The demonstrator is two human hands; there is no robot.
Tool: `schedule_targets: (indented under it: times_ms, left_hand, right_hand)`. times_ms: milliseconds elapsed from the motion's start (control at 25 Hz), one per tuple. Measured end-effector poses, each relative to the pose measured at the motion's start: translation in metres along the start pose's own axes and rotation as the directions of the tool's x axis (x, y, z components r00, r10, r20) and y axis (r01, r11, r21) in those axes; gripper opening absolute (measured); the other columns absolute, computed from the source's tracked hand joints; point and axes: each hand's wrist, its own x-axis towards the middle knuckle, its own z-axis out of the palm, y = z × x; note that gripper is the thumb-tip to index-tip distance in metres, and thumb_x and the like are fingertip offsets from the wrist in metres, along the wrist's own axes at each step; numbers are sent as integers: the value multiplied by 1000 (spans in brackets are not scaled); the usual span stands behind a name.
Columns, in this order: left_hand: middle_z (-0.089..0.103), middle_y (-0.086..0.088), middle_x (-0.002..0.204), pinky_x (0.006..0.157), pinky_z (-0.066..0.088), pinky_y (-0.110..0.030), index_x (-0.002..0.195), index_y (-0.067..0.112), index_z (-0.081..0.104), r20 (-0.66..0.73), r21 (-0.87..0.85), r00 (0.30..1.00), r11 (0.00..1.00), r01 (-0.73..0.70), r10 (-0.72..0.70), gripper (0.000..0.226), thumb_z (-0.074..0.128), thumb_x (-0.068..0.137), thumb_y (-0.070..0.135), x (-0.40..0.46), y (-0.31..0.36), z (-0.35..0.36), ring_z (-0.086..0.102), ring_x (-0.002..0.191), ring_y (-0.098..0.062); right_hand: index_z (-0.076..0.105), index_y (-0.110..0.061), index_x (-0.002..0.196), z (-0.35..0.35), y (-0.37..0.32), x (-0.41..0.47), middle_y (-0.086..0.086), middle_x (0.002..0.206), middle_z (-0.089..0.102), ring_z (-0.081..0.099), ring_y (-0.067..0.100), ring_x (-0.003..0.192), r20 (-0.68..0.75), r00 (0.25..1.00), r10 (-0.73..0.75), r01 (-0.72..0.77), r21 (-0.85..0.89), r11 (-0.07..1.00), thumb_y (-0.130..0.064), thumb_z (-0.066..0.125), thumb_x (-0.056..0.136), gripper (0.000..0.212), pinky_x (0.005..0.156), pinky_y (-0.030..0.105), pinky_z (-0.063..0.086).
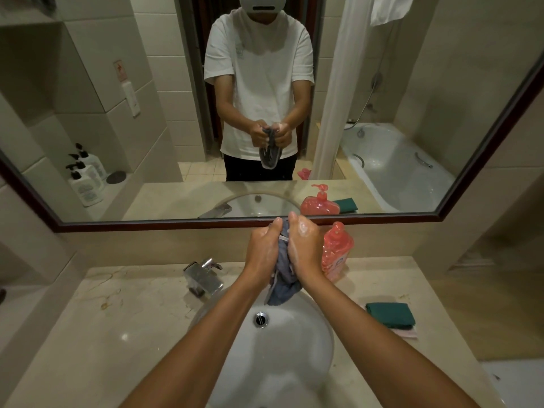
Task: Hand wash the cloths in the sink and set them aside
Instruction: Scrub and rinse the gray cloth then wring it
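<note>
— Right, starting nearest me: what's at the bottom of the frame?

— Both forearms run up from the lower edge over the white sink (pixel 309 357), which fills the lower middle. Its drain (pixel 260 319) sits open, so I judge any water runs straight out rather than pooling.

— And the hands?

— Just above the basin, at centre frame. My left hand (pixel 262 251) and right hand (pixel 303 248) are both curled tight round the grey cloth (pixel 282 272), bunched between them, its tail hanging down over the sink. Suds show on the right knuckles, so I read this as the rub-and-lather step, held over the bowl so drips fall inside.

— Anything set aside yet?

— At the right of the frame a folded green cloth (pixel 391 315) lies on the bench (pixel 117 319), on top of something pink, well apart from the basin. Whether it is washed or waiting I cannot tell.

— Further back?

— The chrome faucet (pixel 203 275) stands left of the hands, and the red soap bottle (pixel 337 251) just behind the right hand, near enough for a pump. Beyond that, the mirror (pixel 176 142) fills the upper frame.
</note>
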Motion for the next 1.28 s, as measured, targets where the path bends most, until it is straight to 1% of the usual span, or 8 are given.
schedule_targets:
  times_ms: [200, 400, 600, 760, 920, 1040, 1160, 1280]
  left_hand:
    - [70, -17, 74, 72, 52, -40, 78, 4, 73, 49, -47, 999, 999, 26, -24, 42, 54, 102, 34, 2, -2, -2, 67, 71, -28]
    - [63, -13, 65, 65, 48, -37, 69, 7, 62, -213, 6, 976, 999, 52, -50, 47, 55, 100, 41, 15, 0, -10, 60, 62, -23]
    - [75, -15, 77, 67, 56, -28, 84, 5, 76, 27, -20, 994, 994, 106, -105, 52, 39, 108, 33, 3, 0, -4, 73, 74, -25]
    - [72, -15, 75, 70, 54, -29, 93, -8, 71, 123, -33, 989, 996, 85, -80, 49, 38, 108, 23, 0, 0, -7, 69, 71, -22]
    - [70, -5, 66, 67, 53, -28, 67, 16, 72, 229, -12, 972, 998, 65, -61, 52, 40, 107, 22, -5, 2, -8, 67, 64, -15]
    - [71, -7, 66, 63, 53, -27, 62, 16, 74, 123, -64, 986, 991, 119, -111, 57, 42, 107, 30, -2, -3, -11, 69, 62, -17]
    - [74, -14, 72, 64, 58, -32, 80, 5, 72, -106, -209, 967, 956, 207, -233, 55, 38, 108, 40, 8, -9, -17, 73, 66, -24]
    - [75, -15, 75, 70, 58, -38, 86, 6, 71, -114, -261, 967, 946, 193, -229, 51, 39, 108, 39, 12, -15, -18, 74, 69, -26]
  right_hand:
    - [52, -19, 61, 0, -1, 14, 3, 63, 56, 54, 21, 65, 78, 969, 233, -237, 56, 970, -28, 50, 104, 44, 72, 49, 50]
    - [55, -15, 74, -7, 0, -23, 0, 68, 58, 57, 16, 65, 86, 992, -88, 89, -9, 996, -42, 43, 100, 39, 63, 40, 47]
    - [64, -4, 81, 1, -1, -15, 11, 72, 66, 64, 28, 68, 5, 998, -67, 67, -151, 986, -25, 46, 106, 37, 65, 48, 52]
    - [62, -12, 72, 1, 5, 0, 6, 69, 65, 64, 26, 69, 43, 997, 67, -56, -228, 972, -31, 46, 106, 42, 62, 37, 49]
    - [54, -17, 64, 3, 16, 8, 4, 67, 61, 60, 25, 69, 78, 961, 265, -261, -62, 963, -30, 47, 104, 43, 67, 39, 48]
    - [57, -19, 63, -2, 20, 2, 2, 64, 62, 60, 21, 66, 127, 954, 270, -283, 96, 954, -33, 49, 103, 43, 69, 38, 48]
    - [72, -28, 104, -9, 25, -8, -11, 95, 76, 72, 7, 91, 364, 919, 152, -248, 231, 941, -45, 52, 96, 28, 76, 21, 54]
    - [54, -41, 137, -10, 34, -15, -11, 123, 70, 68, 7, 111, 523, 852, 26, -144, 186, 972, -55, 53, 90, 49, 91, 24, 55]
